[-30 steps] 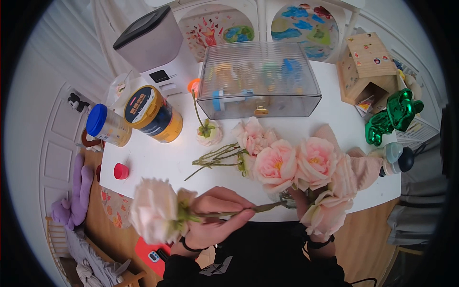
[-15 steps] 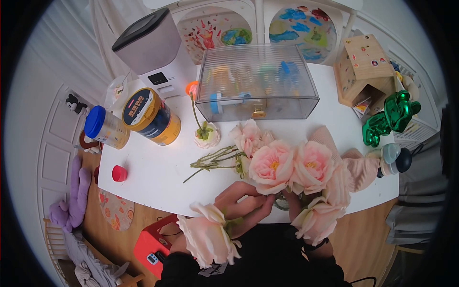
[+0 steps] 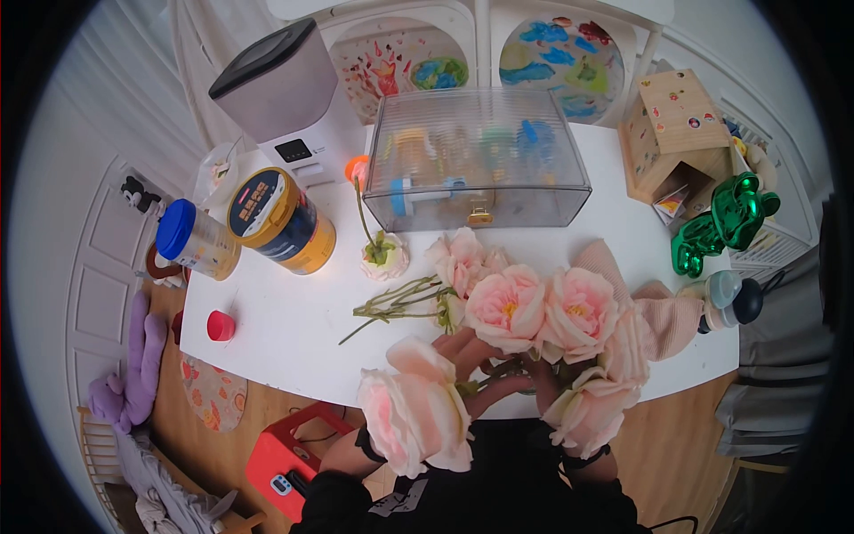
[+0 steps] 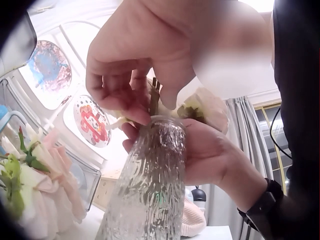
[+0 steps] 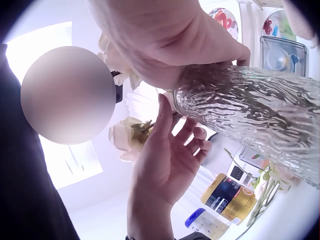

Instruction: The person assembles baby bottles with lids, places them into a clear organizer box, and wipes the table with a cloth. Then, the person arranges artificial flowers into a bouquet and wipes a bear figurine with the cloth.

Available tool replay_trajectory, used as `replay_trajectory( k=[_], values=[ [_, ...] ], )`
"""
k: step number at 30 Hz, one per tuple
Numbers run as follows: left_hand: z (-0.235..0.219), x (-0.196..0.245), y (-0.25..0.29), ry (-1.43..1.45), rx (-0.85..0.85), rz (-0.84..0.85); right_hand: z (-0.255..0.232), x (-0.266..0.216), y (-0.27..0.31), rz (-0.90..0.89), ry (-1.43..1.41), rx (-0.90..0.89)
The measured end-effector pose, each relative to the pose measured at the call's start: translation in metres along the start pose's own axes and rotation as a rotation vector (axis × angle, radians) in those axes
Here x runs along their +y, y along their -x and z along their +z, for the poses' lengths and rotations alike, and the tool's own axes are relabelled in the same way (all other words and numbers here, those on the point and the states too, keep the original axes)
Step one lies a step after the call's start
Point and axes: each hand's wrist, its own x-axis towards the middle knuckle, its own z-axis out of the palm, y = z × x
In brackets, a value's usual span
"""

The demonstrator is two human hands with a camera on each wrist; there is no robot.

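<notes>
My left hand [image 4: 125, 60] pinches the stem of a large pale pink rose [image 3: 414, 409], with the fingertips right at the vase's mouth. The bloom hangs out over my left wrist in the head view. Just below, a ribbed clear glass vase [image 4: 147, 187] stands tilted in the left wrist view, and my right hand [image 5: 165, 42] grips it round the neck. Several pink roses [image 3: 505, 307] fan out above the vase, and cut stems [image 4: 155, 95] show at its mouth. The blooms hide most of the right hand in the head view.
Loose roses with green stems [image 3: 400, 303] lie on the white table [image 3: 294, 343], and one upturned rose [image 3: 384, 258] stands behind them. A smoky clear box [image 3: 476, 165], a yellow-and-navy tub [image 3: 285, 222], a red cup [image 3: 221, 326] and a shiny green figure [image 3: 725, 222] surround the work.
My left hand has carried the rose from the left toward the vase, bringing its stem to the mouth. The right hand keeps its place at the vase.
</notes>
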Motion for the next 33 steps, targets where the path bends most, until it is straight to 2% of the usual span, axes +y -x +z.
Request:
replay_trajectory(
  k=[1,3,7,9,10,11,13,14,15,17,18,21,23,25,29,31,32,33],
  values=[
    [-0.009,0.003,0.002,0.000,-0.001,0.002,0.001,0.000,-0.002,-0.010,0.025,0.006],
    [-0.023,0.005,0.007,0.202,-0.230,-0.370,0.003,0.000,-0.002,-0.031,0.074,0.015],
    [-0.048,-0.009,0.036,0.265,-0.211,-0.438,0.004,0.003,0.002,-0.069,0.174,0.035],
    [-0.062,0.000,0.045,0.412,0.174,-0.487,0.006,0.003,0.000,-0.083,0.226,0.047],
    [-0.058,0.016,0.042,0.299,0.378,-0.388,0.007,0.004,-0.002,-0.092,0.250,0.052],
    [-0.056,0.015,0.048,0.298,0.378,-0.390,0.008,0.003,-0.002,-0.102,0.273,0.054],
    [-0.054,0.026,0.044,0.339,0.448,-0.077,0.008,0.005,0.003,-0.130,0.318,0.058],
    [-0.062,0.030,0.032,-0.167,0.195,0.348,0.009,0.004,0.001,-0.146,0.341,0.059],
    [-0.060,0.030,0.027,-0.168,0.200,0.345,0.009,0.006,0.002,-0.163,0.365,0.062],
    [-0.055,0.032,0.022,-0.414,0.139,0.377,0.010,0.006,0.005,-0.191,0.416,0.072],
    [-0.052,0.032,0.021,-0.415,0.137,0.382,0.009,0.008,0.007,-0.200,0.442,0.080],
    [-0.045,0.034,0.017,-0.543,0.272,0.167,0.009,0.010,0.017,-0.216,0.526,0.097],
    [-0.041,0.035,0.015,-0.558,0.303,0.170,0.009,0.010,0.017,-0.237,0.581,0.104],
    [-0.042,0.045,0.014,-0.625,0.281,0.078,0.011,0.009,0.016,-0.262,0.632,0.112],
    [-0.041,0.057,0.014,-0.642,0.295,0.058,0.021,0.016,0.025,-0.301,0.708,0.124],
    [-0.041,0.060,0.009,-0.621,0.341,0.095,0.067,0.034,0.049,-0.609,1.744,0.950],
    [-0.042,0.061,0.005,-0.622,0.341,0.094,0.102,0.057,0.084,-0.610,1.742,0.950],
    [-0.044,0.061,-0.002,-0.620,0.318,0.125,0.139,0.087,0.131,-0.773,2.033,0.877]
  ],
)
